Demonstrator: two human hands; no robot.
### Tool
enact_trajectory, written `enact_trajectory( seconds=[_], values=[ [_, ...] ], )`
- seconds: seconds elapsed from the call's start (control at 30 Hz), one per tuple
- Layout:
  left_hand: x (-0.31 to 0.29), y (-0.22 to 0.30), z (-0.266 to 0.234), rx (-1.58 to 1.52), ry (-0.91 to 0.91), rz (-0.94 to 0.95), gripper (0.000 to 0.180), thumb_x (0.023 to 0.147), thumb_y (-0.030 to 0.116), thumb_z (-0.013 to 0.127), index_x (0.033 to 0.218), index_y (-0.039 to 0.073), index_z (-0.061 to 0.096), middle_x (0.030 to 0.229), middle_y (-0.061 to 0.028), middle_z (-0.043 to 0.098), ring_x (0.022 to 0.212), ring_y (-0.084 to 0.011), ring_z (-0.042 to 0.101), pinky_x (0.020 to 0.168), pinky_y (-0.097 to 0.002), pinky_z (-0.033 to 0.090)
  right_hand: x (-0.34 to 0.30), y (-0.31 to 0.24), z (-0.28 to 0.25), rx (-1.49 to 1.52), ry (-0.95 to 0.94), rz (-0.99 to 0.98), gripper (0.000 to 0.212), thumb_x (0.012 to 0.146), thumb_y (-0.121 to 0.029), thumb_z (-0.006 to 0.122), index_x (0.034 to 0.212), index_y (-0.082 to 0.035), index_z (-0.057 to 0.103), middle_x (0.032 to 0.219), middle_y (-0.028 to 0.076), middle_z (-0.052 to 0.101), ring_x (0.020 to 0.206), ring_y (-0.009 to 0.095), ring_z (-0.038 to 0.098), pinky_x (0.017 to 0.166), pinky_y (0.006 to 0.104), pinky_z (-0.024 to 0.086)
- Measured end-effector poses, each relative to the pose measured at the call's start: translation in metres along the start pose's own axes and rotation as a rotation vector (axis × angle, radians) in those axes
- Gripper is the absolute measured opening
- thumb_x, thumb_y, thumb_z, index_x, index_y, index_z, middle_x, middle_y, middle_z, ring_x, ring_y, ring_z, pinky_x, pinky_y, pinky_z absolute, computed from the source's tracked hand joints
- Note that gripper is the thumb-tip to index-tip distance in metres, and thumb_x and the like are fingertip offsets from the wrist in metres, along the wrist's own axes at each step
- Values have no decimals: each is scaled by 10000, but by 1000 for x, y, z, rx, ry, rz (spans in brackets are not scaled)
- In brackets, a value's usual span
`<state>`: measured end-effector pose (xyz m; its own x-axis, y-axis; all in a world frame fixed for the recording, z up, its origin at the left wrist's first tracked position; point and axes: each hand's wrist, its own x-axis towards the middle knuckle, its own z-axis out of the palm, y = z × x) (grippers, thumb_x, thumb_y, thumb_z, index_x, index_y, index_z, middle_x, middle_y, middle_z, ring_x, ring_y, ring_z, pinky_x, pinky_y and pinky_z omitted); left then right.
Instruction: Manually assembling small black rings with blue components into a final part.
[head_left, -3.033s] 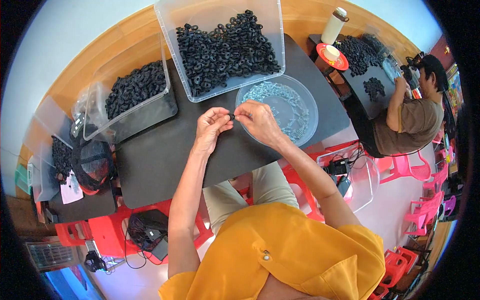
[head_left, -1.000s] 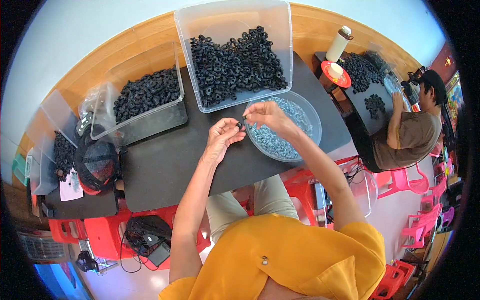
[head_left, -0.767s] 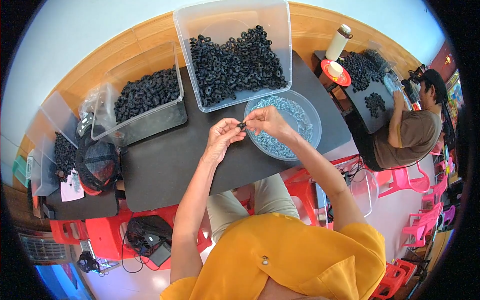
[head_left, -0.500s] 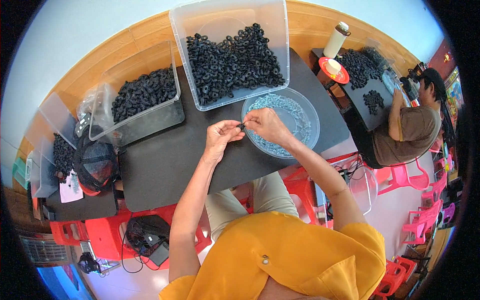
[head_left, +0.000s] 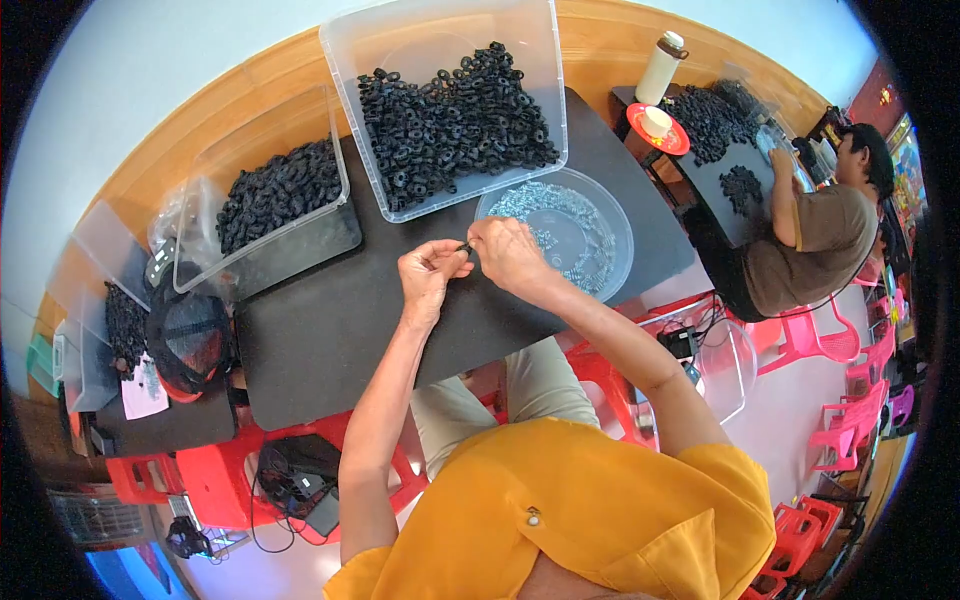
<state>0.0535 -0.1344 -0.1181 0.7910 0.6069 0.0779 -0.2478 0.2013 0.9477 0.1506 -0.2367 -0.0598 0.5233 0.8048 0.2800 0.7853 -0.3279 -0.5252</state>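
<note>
Above the table's front part, my two hands meet at the fingertips. My left hand [head_left: 430, 275] pinches a small black plastic part [head_left: 466, 248] between thumb and fingers. My right hand [head_left: 510, 258] is closed with its fingertips against that part; whatever else it pinches is hidden. Right beside it stands a round clear tub [head_left: 627, 250] with many small shiny pieces spread over its bottom. Behind my hands, a large clear bin [head_left: 345, 75] holds a heap of black ring-shaped parts. Left of that, another clear bin [head_left: 300, 257] holds more small black parts.
My dark table [head_left: 330, 345] carries the bins. At left are a black cap [head_left: 188, 335] and a pink paper [head_left: 145, 392]. At right, a person in brown [head_left: 815, 235] works at another table with black parts, a bottle [head_left: 661, 68] and a red plate [head_left: 678, 140]. Red stools stand below.
Both hands have shifted slightly left in the picture, still together at the black part. The whole view has turned a little, so the bins and tub sit further left too.
</note>
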Motion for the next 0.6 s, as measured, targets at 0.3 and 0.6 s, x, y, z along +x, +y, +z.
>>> enact_trajectory(
  seconds=[0.3,0.6],
  values=[
    [1,-3,0,88,109,43,100,763,-25,625,860,-46,613,716,-76,629,550,-102,587,495,-199,481,1,-5,11,-49,21,-34,144,800,-89,502,806,22,593,820,222,592,784,398,575,684,459,460],
    [0,2,-1,56,165,31,104,746,29,656,845,10,630,657,-4,603,443,-22,443,366,-162,314,-16,-16,29,-69,272,-174,238,682,-18,555,908,21,493,882,166,490,863,330,491,723,393,445]
  ],
)
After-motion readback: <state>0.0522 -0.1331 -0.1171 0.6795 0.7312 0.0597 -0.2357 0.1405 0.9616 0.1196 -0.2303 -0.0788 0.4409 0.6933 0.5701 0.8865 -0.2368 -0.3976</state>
